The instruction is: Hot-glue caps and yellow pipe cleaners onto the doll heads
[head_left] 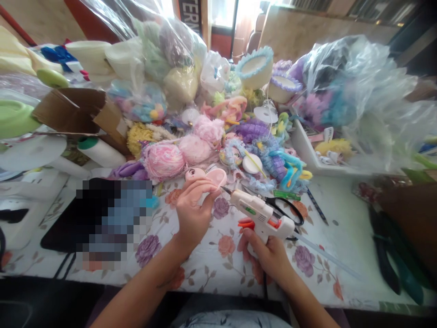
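- Beyond the heaped desk (208, 262), at the back, a dark sign (191, 18) stands with pale letters running down it; I can make out "TERN", the rest being cut off.
- On the side of the white glue gun (262, 212) sits a small green label, its print too small for me to read; a green packet (287, 195) just past the tool bears writing too blurred to read.
- From the near edge, the left forearm slants up and inward, and the left hand (194, 205) is bent at the wrist, fingers pinching the pink piece (217, 176) between thumb and fingertips.
- Lower and to the other side, the right hand (264, 250) is wrapped round the glue gun's handle, fingers by the orange trigger (246, 224).
- At the left hand's fingertips the pink piece is held up, its rounded end towards the nozzle (226, 189); whether they touch, I can't tell.
- Behind the pink piece lie pink yarn balls (165, 161); black-handled scissors (296, 212) rest partly behind the glue gun.
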A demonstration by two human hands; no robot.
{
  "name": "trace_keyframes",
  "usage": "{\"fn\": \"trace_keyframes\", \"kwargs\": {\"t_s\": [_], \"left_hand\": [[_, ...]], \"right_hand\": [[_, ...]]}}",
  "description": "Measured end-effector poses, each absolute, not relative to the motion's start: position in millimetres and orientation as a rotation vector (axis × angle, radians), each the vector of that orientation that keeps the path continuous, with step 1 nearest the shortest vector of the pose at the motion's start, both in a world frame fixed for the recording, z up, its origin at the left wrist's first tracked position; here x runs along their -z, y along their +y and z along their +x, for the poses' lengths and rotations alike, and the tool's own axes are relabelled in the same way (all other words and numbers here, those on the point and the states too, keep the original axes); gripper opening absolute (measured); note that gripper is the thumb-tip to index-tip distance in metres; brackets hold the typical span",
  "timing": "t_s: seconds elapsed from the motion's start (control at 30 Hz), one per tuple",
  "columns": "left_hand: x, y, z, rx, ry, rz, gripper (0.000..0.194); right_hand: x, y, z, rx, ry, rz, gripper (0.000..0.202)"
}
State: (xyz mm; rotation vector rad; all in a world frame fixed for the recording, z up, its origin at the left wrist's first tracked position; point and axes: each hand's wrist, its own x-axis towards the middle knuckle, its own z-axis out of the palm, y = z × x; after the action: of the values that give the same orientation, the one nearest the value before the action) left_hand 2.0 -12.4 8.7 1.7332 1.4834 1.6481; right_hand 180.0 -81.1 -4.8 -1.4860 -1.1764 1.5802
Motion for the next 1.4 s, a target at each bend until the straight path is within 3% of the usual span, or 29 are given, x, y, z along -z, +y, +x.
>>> {"fn": "trace_keyframes", "kwargs": {"t_s": [0.4,0.67,1.4], "left_hand": [[0.9,-8.4,-1.3,-1.866,1.382,2.093,0.015],[1.3,-8.8,-0.1,-1.86,1.386,2.107,0.015],[-2.0,-12.0,1.5,-1.833,1.42,2.135,0.012]], "right_hand": [[-1.3,-76.9,180.4,-1.709,-1.169,-1.51,0.04],[1.9,-76.2,178.7,-1.749,-1.171,-1.496,0.058],[1.0,-80.0,178.0,-1.757,-1.116,-1.413,0.046]]}}
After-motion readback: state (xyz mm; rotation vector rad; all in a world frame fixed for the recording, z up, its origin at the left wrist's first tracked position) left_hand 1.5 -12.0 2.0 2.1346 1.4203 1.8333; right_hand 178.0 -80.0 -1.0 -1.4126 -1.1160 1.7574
